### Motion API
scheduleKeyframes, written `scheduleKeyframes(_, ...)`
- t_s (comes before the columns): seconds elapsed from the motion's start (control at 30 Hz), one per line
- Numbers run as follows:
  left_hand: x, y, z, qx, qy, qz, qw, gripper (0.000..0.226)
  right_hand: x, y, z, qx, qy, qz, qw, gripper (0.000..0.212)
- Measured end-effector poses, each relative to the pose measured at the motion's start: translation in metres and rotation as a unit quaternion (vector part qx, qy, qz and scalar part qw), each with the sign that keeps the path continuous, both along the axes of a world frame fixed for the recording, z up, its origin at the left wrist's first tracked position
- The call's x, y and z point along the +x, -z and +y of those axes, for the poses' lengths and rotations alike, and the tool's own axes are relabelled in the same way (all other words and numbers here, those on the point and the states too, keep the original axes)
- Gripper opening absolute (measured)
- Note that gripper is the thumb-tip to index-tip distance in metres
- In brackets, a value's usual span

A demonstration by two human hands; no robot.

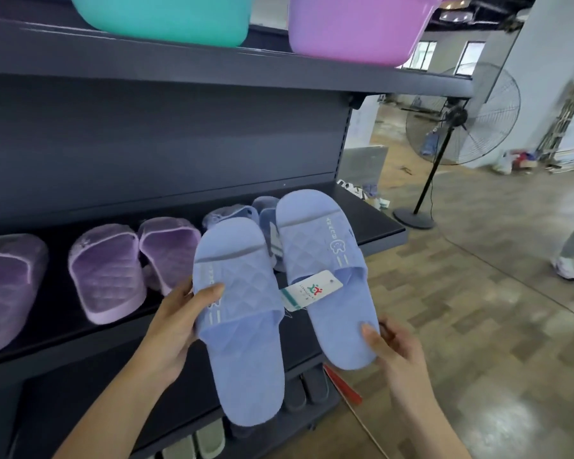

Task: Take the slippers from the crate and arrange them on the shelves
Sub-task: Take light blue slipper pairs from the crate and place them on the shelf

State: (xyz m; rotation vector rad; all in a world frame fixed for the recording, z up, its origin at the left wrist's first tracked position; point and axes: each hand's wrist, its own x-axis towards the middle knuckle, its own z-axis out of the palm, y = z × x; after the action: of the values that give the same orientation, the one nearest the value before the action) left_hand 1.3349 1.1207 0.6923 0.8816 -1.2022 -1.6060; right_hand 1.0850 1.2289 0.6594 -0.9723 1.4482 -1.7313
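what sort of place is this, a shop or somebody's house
Most likely a shop. The dark metal display shelving holds lilac quilted plastic slippers, the pale blue quilted slippers being held carry a white paper brand tag, and a large black pedestal fan stands on the open floor.

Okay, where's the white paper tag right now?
In the head view, centre frame, the white paper tag hangs between the left slipper and the right slipper, against the right one's strap edge.
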Motion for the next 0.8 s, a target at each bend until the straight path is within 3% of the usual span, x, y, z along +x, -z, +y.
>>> scheduleKeyframes(0.07, -0.016, -0.005, -0.021, 0.008, 0.003, 0.001, 1.0, 0.091, -0.015, -0.001, -0.021, 0.006, -0.002, 0.0, 1.0, 0.005)
scheduleKeyframes(0.13, -0.032, -0.01, -0.04, 0.018, -0.002, 0.0, 1.0, 0.082, -0.031, -0.004, -0.04, 0.013, 0.001, 0.004, 1.0, 0.006)
scheduleKeyframes(0.3, -0.075, -0.029, -0.077, 0.023, -0.006, -0.026, 0.999, 0.062, -0.069, -0.018, -0.085, 0.004, 0.014, 0.009, 1.0, 0.04)
scheduleKeyframes(0.43, -0.103, -0.044, -0.093, 0.014, -0.007, -0.056, 0.998, 0.053, -0.097, -0.022, -0.115, 0.001, -0.008, -0.015, 1.0, 0.015)
scheduleKeyframes(0.53, -0.126, -0.054, -0.105, 0.003, -0.027, -0.069, 0.997, 0.048, -0.119, -0.027, -0.137, 0.001, -0.024, 0.006, 1.0, 0.012)
scheduleKeyframes(0.67, -0.163, -0.064, -0.126, 0.032, -0.076, -0.048, 0.996, 0.022, -0.151, -0.033, -0.169, 0.012, -0.037, 0.007, 0.999, 0.012)
scheduleKeyframes(0.8, -0.203, -0.063, -0.157, 0.065, -0.125, -0.061, 0.988, 0.034, -0.189, -0.035, -0.197, 0.009, -0.068, 0.0, 0.998, 0.023)
